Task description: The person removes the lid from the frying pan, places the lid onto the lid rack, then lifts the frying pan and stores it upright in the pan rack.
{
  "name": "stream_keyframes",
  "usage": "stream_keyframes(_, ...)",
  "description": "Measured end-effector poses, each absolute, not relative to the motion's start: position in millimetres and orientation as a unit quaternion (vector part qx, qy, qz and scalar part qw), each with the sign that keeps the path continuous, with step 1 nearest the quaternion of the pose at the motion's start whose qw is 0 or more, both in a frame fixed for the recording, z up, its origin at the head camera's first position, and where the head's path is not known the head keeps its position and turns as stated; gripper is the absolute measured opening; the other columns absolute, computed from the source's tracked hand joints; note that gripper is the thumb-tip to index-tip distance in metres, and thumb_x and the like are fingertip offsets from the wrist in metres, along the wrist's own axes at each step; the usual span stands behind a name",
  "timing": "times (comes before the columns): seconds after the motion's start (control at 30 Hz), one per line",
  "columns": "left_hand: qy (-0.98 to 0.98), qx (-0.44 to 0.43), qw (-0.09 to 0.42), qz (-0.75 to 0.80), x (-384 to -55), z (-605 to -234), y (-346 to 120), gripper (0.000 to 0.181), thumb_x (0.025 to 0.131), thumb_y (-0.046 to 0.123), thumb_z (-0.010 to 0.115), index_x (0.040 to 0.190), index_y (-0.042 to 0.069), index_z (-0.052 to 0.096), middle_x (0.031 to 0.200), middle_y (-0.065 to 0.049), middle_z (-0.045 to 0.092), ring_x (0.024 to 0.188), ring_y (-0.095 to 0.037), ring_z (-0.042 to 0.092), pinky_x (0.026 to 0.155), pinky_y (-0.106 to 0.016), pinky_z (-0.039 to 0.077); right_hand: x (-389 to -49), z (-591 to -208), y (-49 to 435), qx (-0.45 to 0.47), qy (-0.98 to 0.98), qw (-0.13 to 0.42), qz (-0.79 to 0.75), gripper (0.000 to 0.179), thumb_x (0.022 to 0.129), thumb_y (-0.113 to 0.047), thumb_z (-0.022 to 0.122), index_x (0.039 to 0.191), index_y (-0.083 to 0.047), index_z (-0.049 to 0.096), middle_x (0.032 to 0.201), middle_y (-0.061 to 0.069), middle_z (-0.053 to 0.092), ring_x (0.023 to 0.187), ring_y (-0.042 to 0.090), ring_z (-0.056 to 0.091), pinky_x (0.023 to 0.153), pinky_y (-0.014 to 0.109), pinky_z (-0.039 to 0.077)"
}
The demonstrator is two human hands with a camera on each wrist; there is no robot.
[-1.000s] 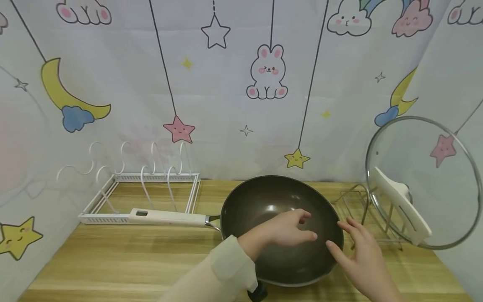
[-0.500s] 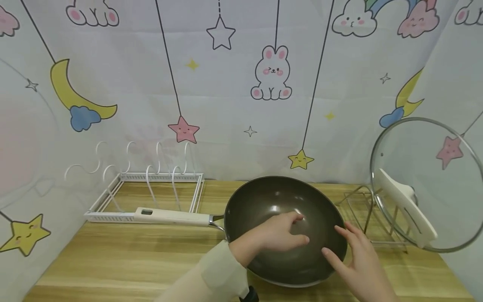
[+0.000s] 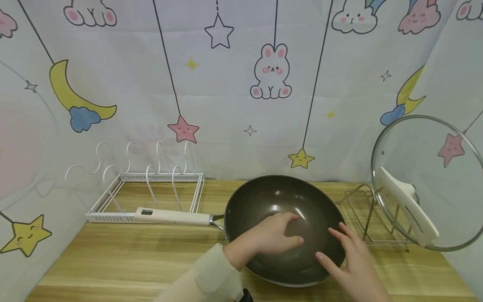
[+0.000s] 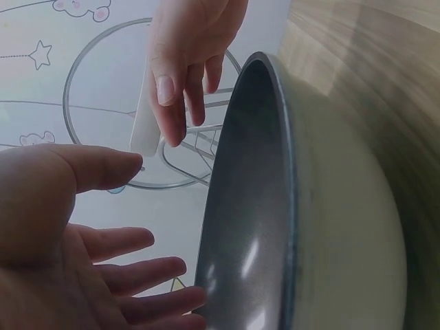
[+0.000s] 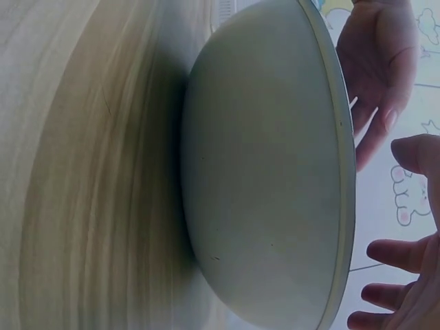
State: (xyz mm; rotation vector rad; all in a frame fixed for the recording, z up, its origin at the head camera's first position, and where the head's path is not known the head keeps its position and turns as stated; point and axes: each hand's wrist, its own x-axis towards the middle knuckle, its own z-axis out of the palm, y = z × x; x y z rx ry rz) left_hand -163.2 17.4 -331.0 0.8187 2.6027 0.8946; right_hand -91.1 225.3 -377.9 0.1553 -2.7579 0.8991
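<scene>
At far left, a white rack (image 3: 109, 217) with upright curved wires sits on the wood-grain tabletop (image 3: 132, 260). A long cream handle (image 3: 173, 217) runs rightward to the pan, its end overlapping the rack's front rail in the head view; contact cannot be told. Next, the left hand (image 3: 271, 235), in a cream sleeve (image 3: 211, 277), extends over the pan's interior, fingers and thumb spread apart, gripping nothing; whether its fingertips touch the pan cannot be told. The pan (image 3: 311, 222) rests upright on the tabletop at centre, dark and glossy inside, pale outside. The right hand (image 3: 351, 260) is over the pan's right rim, its thumb and fingers apart, holding nothing; the wrist views show it above the rim. At far right, a glass lid (image 3: 434, 176) stands tilted on edge in a wire rack (image 3: 369, 220).
</scene>
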Motion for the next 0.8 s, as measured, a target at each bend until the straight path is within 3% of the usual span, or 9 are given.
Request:
stream_keyframes(0.27, 0.902, 0.28, 0.137, 0.299, -162.7, -333.5, 12.0, 0.057, 0.089, 0.038, 0.06, 0.137, 0.011, 0.047, 0.138, -0.005, 0.051, 0.128, -0.02, 0.047, 0.104, -0.035, 0.042, -89.9, -381.4, 221.6, 0.059, -0.943, 0.105, 0.31, 0.064, 0.084, -0.037, 0.07, 0.134, -0.004, 0.047, 0.147, 0.024, 0.028, 0.129, 0.049, 0.027, 0.086, 0.071, 0.034)
stream_keyframes(0.47, 0.901, 0.286, 0.128, 0.301, -163.0, -336.5, 6.5, 0.056, 0.09, 0.037, 0.06, 0.137, 0.01, 0.047, 0.138, -0.006, 0.051, 0.129, -0.021, 0.046, 0.104, -0.036, 0.042, -87.7, -385.6, 219.1, 0.072, -0.94, 0.127, 0.309, 0.061, 0.083, -0.034, 0.072, 0.131, -0.004, 0.05, 0.145, 0.023, 0.031, 0.128, 0.047, 0.03, 0.084, 0.064, 0.04)
stream_keyframes(0.8, 0.904, 0.285, 0.108, 0.299, -162.0, -339.6, 0.1, 0.055, 0.09, 0.034, 0.06, 0.136, 0.007, 0.047, 0.138, -0.008, 0.051, 0.13, -0.024, 0.045, 0.106, -0.038, 0.04, -86.1, -395.7, 217.3, 0.074, -0.938, 0.133, 0.311, 0.061, 0.081, -0.035, 0.073, 0.131, -0.006, 0.051, 0.146, 0.023, 0.032, 0.126, 0.047, 0.031, 0.084, 0.069, 0.035)
